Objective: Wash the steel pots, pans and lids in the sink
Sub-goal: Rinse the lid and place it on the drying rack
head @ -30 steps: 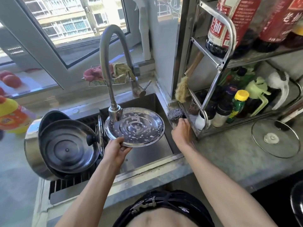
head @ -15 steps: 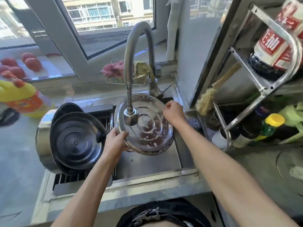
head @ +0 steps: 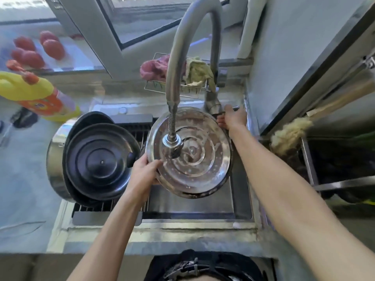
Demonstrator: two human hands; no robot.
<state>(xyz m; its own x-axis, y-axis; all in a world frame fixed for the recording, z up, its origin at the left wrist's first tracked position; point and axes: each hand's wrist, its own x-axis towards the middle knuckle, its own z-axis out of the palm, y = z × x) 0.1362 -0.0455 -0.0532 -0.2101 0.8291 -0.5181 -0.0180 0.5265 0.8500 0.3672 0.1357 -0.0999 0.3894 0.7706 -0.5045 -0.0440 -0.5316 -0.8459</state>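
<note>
steel perforated tray (head: 194,159) over sink (head: 242,199), gripped by left hand (head: 145,173); right hand (head: 233,118) holds tap lever, grip unclear

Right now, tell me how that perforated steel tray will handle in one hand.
The perforated steel tray is probably stiff and light, being thin sheet. It looks wet or soapy, so the left hand gripping just its rim may slip.

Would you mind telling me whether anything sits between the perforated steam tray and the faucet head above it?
Nothing visible does. The left hand holds the steam tray directly under the faucet head, over the sink; the right hand is at the faucet handle.
</note>
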